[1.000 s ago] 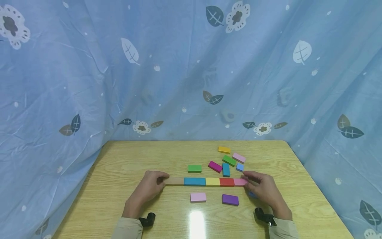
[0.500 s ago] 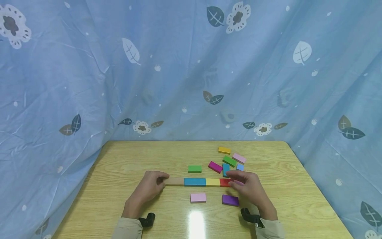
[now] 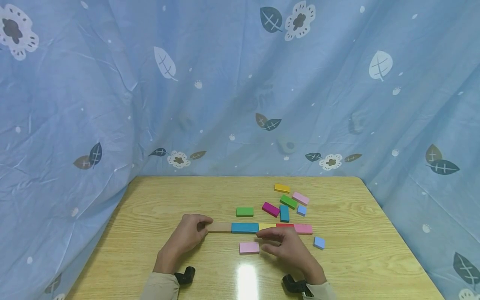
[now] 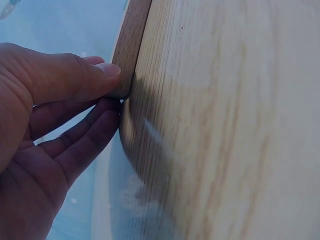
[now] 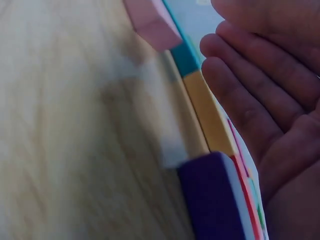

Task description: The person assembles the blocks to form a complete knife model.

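A straight row of flat blocks crosses the table: a tan wooden block (image 3: 220, 227), a blue block (image 3: 245, 228), a yellow block (image 3: 267, 226), a red block and a pink block (image 3: 303, 229). My left hand (image 3: 186, 234) pinches the left end of the tan block between thumb and fingers. My right hand (image 3: 286, 248) holds nothing; its fingers are extended just right of a loose light pink block (image 3: 249, 248). It hides a purple block (image 5: 212, 197) in the head view, which shows below the row in the right wrist view.
Behind the row lie a green block (image 3: 245, 212), a magenta block (image 3: 271, 209), an upright-turned blue block (image 3: 284, 213) and several others, with an orange block (image 3: 282, 188) farthest back. A small blue block (image 3: 319, 242) sits front right. A blue curtain (image 3: 225, 83) surrounds the table (image 3: 157, 196).
My right hand has left the row's pink right end and moved leftward and nearer, to beside the loose light pink block. The left hand stays on the tan block.
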### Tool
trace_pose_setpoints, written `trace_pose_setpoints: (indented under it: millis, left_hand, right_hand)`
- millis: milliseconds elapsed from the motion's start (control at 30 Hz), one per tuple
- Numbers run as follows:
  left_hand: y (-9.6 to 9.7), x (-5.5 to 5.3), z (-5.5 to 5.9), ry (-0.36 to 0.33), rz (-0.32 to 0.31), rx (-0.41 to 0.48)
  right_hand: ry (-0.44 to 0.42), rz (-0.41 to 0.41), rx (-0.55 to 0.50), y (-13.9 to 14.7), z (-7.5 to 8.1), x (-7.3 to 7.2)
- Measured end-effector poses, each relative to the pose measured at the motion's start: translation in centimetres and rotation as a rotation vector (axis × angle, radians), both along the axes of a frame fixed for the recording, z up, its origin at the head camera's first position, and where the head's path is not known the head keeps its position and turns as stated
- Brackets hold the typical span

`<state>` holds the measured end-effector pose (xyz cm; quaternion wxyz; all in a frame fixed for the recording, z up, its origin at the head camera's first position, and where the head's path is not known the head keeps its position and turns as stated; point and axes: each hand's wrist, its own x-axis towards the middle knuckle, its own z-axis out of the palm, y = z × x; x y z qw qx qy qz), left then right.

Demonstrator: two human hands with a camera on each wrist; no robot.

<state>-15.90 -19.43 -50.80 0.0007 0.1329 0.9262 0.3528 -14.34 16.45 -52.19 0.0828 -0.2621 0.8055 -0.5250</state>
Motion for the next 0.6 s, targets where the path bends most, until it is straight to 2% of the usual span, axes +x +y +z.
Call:
trace_pose_setpoints:
  millis: [333, 600]
  left_hand:
    - [0.1, -0.1, -0.1, -0.010, 0.007, -0.001]
    - [0.0, 0.0, 0.0, 0.012, 0.000, 0.001]
  right_hand:
    - [0.042, -0.046, 0.201, -1.3, -0.4, 0.9]
    - [0.118, -0.059, 0.208, -1.7, -0.7, 1.1]
